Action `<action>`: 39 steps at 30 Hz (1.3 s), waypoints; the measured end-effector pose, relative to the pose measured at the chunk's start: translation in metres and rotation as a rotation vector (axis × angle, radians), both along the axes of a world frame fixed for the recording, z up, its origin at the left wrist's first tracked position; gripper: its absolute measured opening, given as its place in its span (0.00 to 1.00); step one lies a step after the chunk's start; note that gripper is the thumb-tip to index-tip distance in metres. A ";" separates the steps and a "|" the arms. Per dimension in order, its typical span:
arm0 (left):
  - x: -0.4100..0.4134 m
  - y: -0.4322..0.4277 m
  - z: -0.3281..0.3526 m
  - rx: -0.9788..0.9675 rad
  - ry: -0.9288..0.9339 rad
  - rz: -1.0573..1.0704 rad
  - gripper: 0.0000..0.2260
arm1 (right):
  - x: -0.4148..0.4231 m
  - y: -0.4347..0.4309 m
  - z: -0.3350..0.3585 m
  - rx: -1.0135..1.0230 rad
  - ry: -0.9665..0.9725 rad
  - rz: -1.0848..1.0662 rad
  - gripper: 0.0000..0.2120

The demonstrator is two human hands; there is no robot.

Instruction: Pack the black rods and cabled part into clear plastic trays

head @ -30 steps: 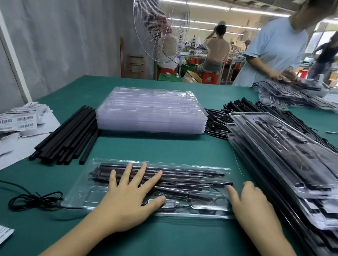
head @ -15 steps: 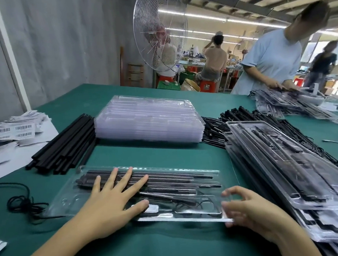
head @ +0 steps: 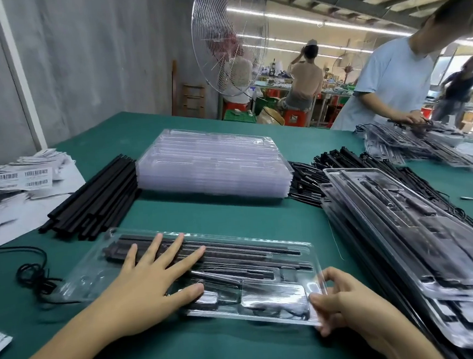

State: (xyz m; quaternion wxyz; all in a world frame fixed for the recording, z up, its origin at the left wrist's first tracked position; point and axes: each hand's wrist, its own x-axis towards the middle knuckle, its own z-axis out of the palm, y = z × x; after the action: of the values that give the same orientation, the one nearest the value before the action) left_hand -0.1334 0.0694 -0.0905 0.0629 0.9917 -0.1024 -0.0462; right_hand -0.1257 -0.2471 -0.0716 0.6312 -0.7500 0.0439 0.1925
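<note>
Head view, and the green table (head: 232, 213) fills the shot. On the right sits a long slanting pile of filled trays (head: 404, 237). Centre back is the stack of empty trays (head: 214, 164). Up front lies the clear tray (head: 262, 241), black rods (head: 235, 254) seated in its channels. A bundle of loose rods (head: 95, 199) sits back left. The left hand (head: 147, 288) lies flat on the tray, fingers straight and spread, pressing down. The right hand (head: 347, 303) pinches its near right corner, fingers curled. A coiled black cable (head: 33, 277) rests far left.
</note>
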 end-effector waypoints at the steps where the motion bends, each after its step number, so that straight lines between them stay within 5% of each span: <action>1: 0.000 0.000 0.000 -0.001 0.002 0.001 0.27 | 0.000 0.001 0.000 -0.004 -0.005 -0.004 0.08; 13: 0.003 0.005 -0.003 -0.045 -0.015 -0.021 0.29 | 0.001 0.004 -0.005 0.096 -0.027 -0.068 0.09; 23: 0.002 0.044 0.010 -0.123 -0.061 -0.034 0.34 | 0.015 0.004 -0.002 -0.079 -0.126 -0.240 0.08; 29: -0.014 0.064 -0.009 -0.007 -0.107 -0.110 0.33 | 0.032 0.001 -0.002 -0.335 -0.220 -0.364 0.10; 34: -0.009 0.060 -0.014 0.086 -0.123 -0.120 0.34 | 0.014 0.011 0.002 -1.113 -0.363 -0.330 0.14; 39: -0.009 0.064 -0.015 0.102 -0.045 -0.143 0.35 | -0.016 0.019 0.007 -1.127 -0.265 -0.291 0.20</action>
State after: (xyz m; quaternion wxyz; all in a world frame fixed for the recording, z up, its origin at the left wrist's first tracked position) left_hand -0.1419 0.1331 -0.1055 0.0063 0.9845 -0.1719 -0.0336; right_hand -0.1417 -0.2279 -0.0647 0.1562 -0.9733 0.1622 -0.0441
